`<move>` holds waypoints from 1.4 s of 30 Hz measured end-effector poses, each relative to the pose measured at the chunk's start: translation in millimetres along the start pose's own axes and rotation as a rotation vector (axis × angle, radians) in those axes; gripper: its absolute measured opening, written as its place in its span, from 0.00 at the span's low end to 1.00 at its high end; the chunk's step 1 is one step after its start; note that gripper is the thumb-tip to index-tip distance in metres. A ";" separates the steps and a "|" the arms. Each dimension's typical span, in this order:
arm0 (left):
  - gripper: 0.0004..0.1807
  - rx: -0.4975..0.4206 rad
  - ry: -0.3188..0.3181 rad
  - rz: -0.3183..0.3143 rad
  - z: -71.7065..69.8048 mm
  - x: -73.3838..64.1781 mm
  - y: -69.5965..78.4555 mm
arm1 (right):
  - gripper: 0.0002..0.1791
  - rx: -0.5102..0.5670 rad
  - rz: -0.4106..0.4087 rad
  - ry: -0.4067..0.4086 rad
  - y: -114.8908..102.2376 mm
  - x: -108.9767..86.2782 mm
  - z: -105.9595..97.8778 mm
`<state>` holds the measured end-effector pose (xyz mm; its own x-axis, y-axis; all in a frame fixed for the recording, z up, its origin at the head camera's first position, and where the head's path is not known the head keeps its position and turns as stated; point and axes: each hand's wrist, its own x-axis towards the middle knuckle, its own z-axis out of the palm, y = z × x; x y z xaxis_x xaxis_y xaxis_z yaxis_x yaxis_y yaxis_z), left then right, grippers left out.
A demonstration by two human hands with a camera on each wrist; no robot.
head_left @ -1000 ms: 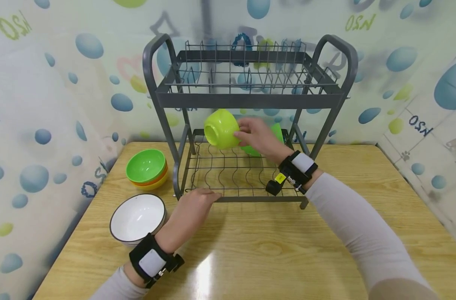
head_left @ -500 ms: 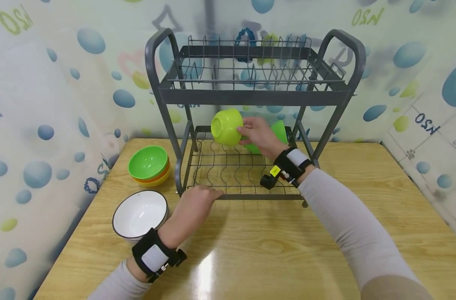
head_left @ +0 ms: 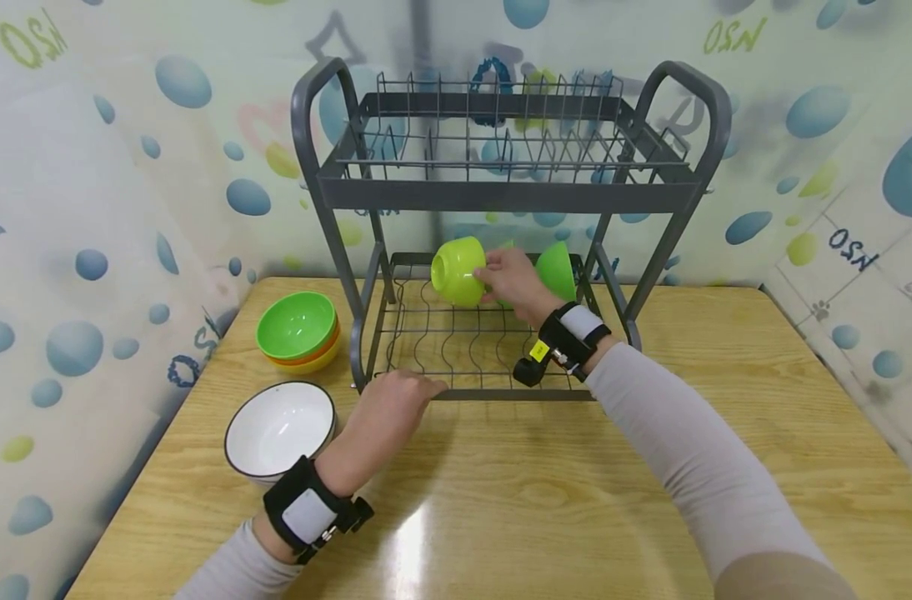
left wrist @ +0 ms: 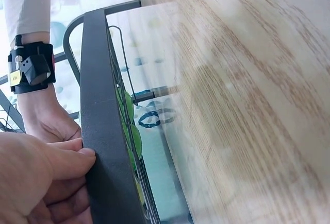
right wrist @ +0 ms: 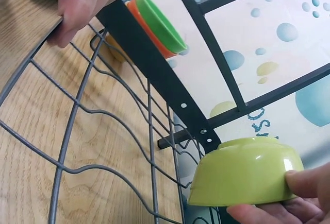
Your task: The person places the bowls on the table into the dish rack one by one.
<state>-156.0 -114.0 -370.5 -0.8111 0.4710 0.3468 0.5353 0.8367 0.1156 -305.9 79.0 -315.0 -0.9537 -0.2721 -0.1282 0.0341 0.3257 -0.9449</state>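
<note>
A glossy yellow-green bowl (head_left: 458, 272) is on its side over the lower tier of a grey two-tier dish rack (head_left: 501, 197), its base facing left. My right hand (head_left: 518, 283) pinches it near the rim, with the thumb on the outside in the right wrist view. Whether the bowl touches the wires cannot be told. A green bowl (head_left: 557, 271) stands tilted at the lower tier's right end; another green one is mostly hidden behind my right hand. My left hand (head_left: 396, 412) grips the rack's lower front rail (left wrist: 105, 116), thumb pressed against it in the left wrist view.
On the wooden table (head_left: 501, 492), left of the rack, sits a stack of small bowls with a green bowl (head_left: 297, 325) on top of orange and yellow ones. In front of it is a white bowl (head_left: 279, 429) with a dark rim. A patterned wall (head_left: 201, 167) rises behind.
My right hand has carried the yellow-green bowl a little down and right, towards the lower tier's wires. More of the green bowls shows beside my hand. My left hand keeps its grip on the rail.
</note>
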 end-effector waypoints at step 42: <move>0.16 -0.076 -0.062 -0.067 -5.1 3.7 0.9 | 0.21 -0.464 -0.227 0.263 12.2 5.7 29.0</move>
<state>-157.2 -112.9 -364.3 -0.8574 0.4329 0.2782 0.4937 0.8445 0.2075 -302.2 55.1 -336.0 -0.9659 -0.1671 0.1977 -0.2585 0.6646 -0.7010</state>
